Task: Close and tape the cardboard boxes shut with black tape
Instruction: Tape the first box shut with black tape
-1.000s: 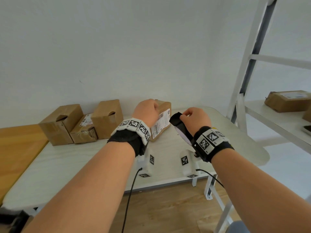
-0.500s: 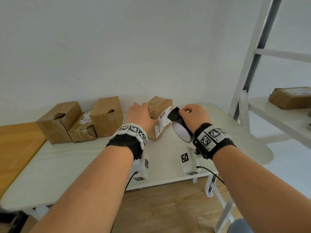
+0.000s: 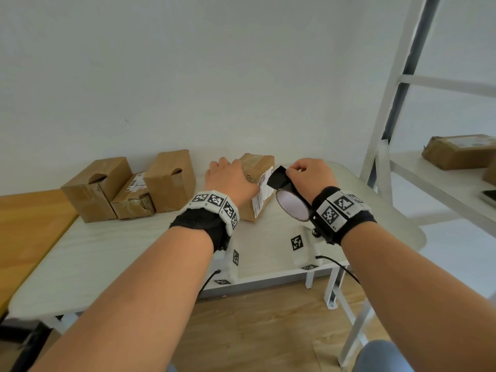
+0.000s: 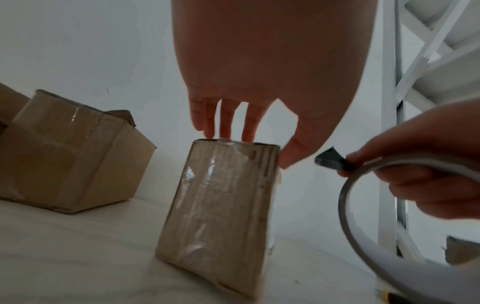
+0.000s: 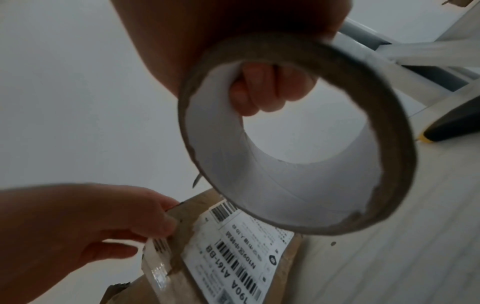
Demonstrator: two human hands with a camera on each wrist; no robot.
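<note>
Fingers [image 4: 225,121] of our left hand [image 3: 228,181] lay straight on the top edge of the labelled box [image 3: 259,183], thumb at its side, steadying it rather than clutching it. A second earlier that hand had the box lifted off the tabletop [image 3: 112,253] with the fingers wrapped over it; by this moment the box had been set down on its end at about 12 o'clock from us, near the back wall. Our right hand [image 3: 311,177] was curled round the black tape roll [image 3: 292,204], fingers through its core and thumb and forefinger pinching the loose black tape end [image 3: 277,178], and it had come in from 1 o'clock until that end hung just beside the box's top right corner, not touching that we could tell.

We judged this the shift from positioning to taping: the box stood braced and the free end was ready to be stuck on its top.

Three more boxes [image 3: 128,186] waited at 10 o'clock, showing no black tape, so most of the job lay ahead.
</note>
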